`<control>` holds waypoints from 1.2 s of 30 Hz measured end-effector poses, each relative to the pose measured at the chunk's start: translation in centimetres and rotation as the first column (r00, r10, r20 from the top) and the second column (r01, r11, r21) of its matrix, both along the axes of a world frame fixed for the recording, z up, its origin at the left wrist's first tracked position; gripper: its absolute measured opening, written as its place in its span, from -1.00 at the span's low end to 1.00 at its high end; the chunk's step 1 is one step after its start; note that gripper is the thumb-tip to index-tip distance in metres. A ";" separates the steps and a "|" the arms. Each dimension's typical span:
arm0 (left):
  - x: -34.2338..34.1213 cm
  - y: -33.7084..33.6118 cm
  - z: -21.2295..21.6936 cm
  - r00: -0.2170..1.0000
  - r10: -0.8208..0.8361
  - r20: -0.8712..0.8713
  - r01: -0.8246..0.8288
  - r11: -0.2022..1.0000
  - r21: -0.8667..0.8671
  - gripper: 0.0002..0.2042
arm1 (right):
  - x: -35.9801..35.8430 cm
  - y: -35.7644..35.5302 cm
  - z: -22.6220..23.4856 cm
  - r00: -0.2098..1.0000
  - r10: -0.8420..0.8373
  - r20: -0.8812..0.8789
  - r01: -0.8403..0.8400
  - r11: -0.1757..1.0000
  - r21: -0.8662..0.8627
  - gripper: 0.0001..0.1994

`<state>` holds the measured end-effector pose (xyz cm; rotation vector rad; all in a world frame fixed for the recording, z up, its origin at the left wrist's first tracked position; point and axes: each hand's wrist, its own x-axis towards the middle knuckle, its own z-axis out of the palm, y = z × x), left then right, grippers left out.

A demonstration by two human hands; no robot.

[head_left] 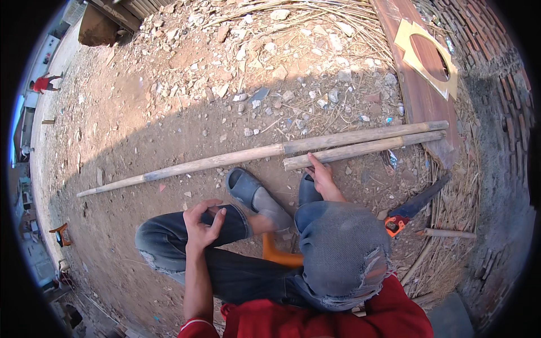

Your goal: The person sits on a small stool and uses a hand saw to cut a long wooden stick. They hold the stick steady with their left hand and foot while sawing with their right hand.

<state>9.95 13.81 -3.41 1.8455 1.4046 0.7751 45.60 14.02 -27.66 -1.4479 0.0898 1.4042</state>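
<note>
A short bamboo pole (366, 150) lies on the ground in front of me, its far right end resting by a brown board. My right hand (323, 179) grips it near its left end, with a finger laid over the top. Just beyond it runs a long bamboo pole (225, 159), tapering toward the left and untouched. My left hand (204, 223) hovers over my left knee, its fingers loosely bent and the thumb apart, holding nothing. To the right, a handsaw (420, 201) with an orange and black handle lies on dry straw.
The brown board (414, 73) carries a yellowish sheet (407, 39) with a round hole. A brick wall (501, 107) rises at the right. Stones and rubble (282, 73) cover the far ground. An orange object (279, 256) sits beneath my legs. A person in red (42, 84) is far left.
</note>
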 end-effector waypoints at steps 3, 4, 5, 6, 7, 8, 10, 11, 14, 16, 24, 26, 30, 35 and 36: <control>0.4 0.1 -0.3 1.000 -0.007 0.010 0.007 1.000 0.016 -0.82 | -0.1 0.0 -0.1 1.000 -0.005 0.002 0.005 1.000 0.013 -0.51; 0.6 0.0 -0.4 1.000 -0.010 0.016 0.010 1.000 0.016 -0.82 | -0.2 0.1 -0.1 1.000 -0.013 0.012 0.013 1.000 0.019 -0.51; 0.7 0.0 -0.5 1.000 -0.013 0.022 0.013 1.000 0.017 -0.82 | -0.2 0.2 -0.1 1.000 -0.021 0.022 0.020 0.999 0.025 -0.50; 0.7 0.0 -0.5 1.000 -0.019 0.025 0.019 1.000 0.020 -0.82 | -0.2 0.3 -0.3 1.000 -0.019 0.021 0.018 0.999 0.029 -0.49; 0.8 0.0 -0.5 0.999 -0.012 0.039 0.013 1.000 -0.015 -0.82 | -0.2 0.5 -0.6 1.000 -0.017 0.021 0.016 0.999 0.032 -0.49; 1.1 0.0 -0.7 0.999 -0.005 0.053 0.008 0.999 -0.051 -0.81 | -0.1 0.5 -0.9 1.000 -0.015 0.021 0.015 0.999 0.036 -0.48; 2.0 0.1 -0.9 0.998 0.004 0.061 0.004 0.992 -0.123 -0.80 | -0.4 1.1 -0.7 0.998 -0.056 0.021 0.056 0.998 0.033 -0.48; 2.9 0.5 -1.1 0.998 0.003 0.059 0.006 0.987 -0.162 -0.79 | -0.6 1.2 -0.5 0.997 -0.078 0.022 0.077 0.997 0.031 -0.47; 4.9 1.6 -2.4 1.000 -0.004 0.009 0.006 0.961 -0.275 -0.76 | -1.1 1.4 -0.4 0.994 -0.100 0.038 0.099 0.995 0.012 -0.48; 6.6 2.7 -4.2 0.999 0.038 0.018 -0.030 0.944 -0.328 -0.74 | -1.3 1.0 0.0 0.992 -0.087 0.090 0.082 0.995 0.057 -0.49; 13.4 9.6 -16.4 0.902 -0.045 -0.429 0.055 0.998 0.012 -0.47 | 2.9 -4.9 3.0 0.944 -0.278 0.176 0.261 0.959 0.114 -0.54; 14.2 10.3 -18.2 0.807 -0.162 -0.568 0.152 0.986 -0.066 -0.41 | 5.2 -7.6 3.0 0.940 -0.189 0.283 0.187 0.982 0.034 -0.51; 12.6 10.7 -21.0 0.783 -0.280 -0.556 0.235 0.960 -0.153 -0.42 | 4.2 -9.6 4.9 0.946 -0.077 0.314 0.076 0.997 0.016 -0.53; 11.7 11.8 -21.7 0.821 -0.316 -0.476 0.280 0.949 -0.147 -0.53 | 0.3 -8.3 3.9 0.986 0.064 0.157 -0.063 0.998 -0.009 -0.56; 11.7 12.0 -21.6 0.819 -0.334 -0.467 0.287 0.943 -0.170 -0.54 | -0.5 -7.6 3.5 0.987 0.095 0.127 -0.094 0.995 -0.014 -0.57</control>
